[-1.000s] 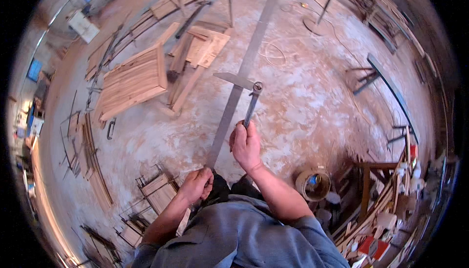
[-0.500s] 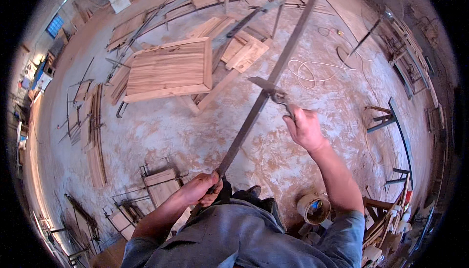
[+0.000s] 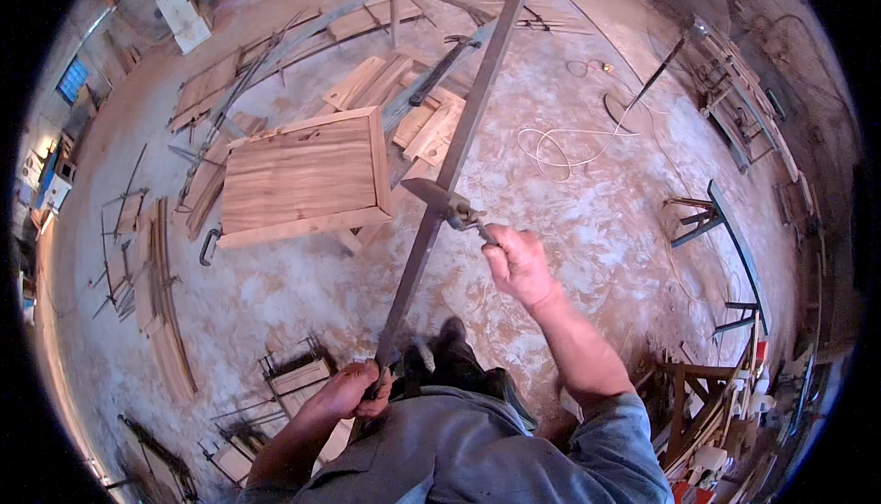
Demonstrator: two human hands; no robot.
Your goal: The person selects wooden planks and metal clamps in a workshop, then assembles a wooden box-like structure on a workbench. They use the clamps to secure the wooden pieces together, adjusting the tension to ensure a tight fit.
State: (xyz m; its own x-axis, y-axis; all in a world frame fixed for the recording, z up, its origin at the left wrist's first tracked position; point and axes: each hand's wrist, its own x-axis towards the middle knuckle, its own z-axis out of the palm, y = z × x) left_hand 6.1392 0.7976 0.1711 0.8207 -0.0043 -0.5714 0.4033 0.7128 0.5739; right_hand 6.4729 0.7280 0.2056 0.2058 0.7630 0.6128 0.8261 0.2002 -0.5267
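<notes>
A long dark metal bar clamp (image 3: 485, 82) slants away from my body toward the far side. My left hand (image 3: 349, 391) is closed around its near end, close to my waist. Partway along the bar sits its jaw (image 3: 429, 194), with a screw fitting beside it. My right hand (image 3: 520, 267) grips the handle of that screw, fingers wrapped round it. Beyond the bar, to the left, a framed wooden panel (image 3: 298, 173) lies raised on timber pieces, apart from both hands. A dark G-shaped clamp (image 3: 210, 247) is at the panel's near left corner.
Behind the panel are loose boards (image 3: 431, 128) and a hammer-like tool (image 3: 445, 68). Long wood strips (image 3: 158, 293) lie at left. A white cable (image 3: 560, 141) loops over the floor at right. A blue-grey metal frame (image 3: 734, 238) stands farther right. Clamped panels (image 3: 298, 375) lie near left.
The view has shifted, moving most things leftward in the picture. Both hands keep their grip on the bar clamp, whose jaw now appears lower and further left. The bucket at lower right has left view.
</notes>
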